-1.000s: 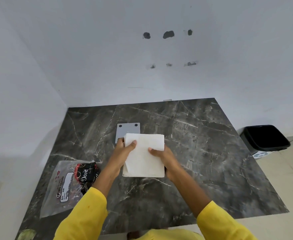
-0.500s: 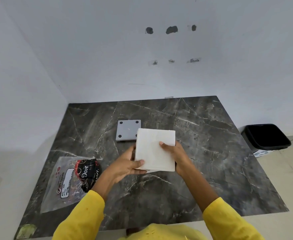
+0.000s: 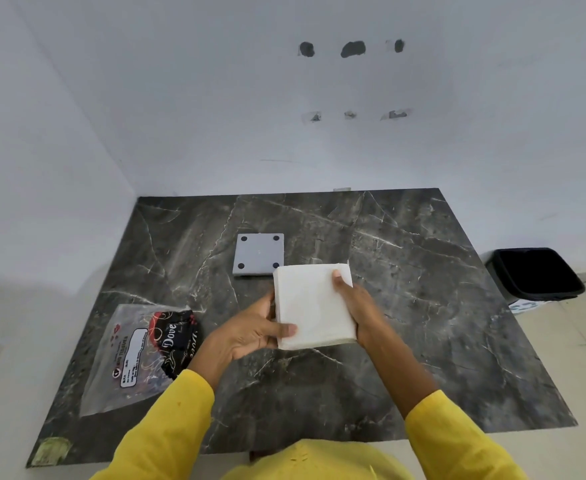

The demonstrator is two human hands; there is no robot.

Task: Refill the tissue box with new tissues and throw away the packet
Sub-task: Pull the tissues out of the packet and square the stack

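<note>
A white stack of tissues (image 3: 310, 303) is held above the middle of the dark marble table (image 3: 423, 306). My left hand (image 3: 253, 329) grips its near left corner, thumb on top. My right hand (image 3: 357, 306) holds its right edge, fingers underneath and thumb on top. Just behind the stack lies a flat grey square piece (image 3: 258, 253) with black dots at its corners, which looks like the tissue box's base. The clear plastic tissue packet (image 3: 128, 358) lies flat at the table's left side. No other part of the tissue box can be made out.
A black Dove wrapper (image 3: 175, 337) rests on the packet's right edge. A black bin (image 3: 534, 275) stands on the floor to the right of the table. White walls close the left and far sides. A yellowish scrap (image 3: 50, 450) sits at the near left corner.
The tissue stack has shifted right and turned a little, uncovering the grey square piece. My left hand slid from the stack's far left corner to its near left corner.
</note>
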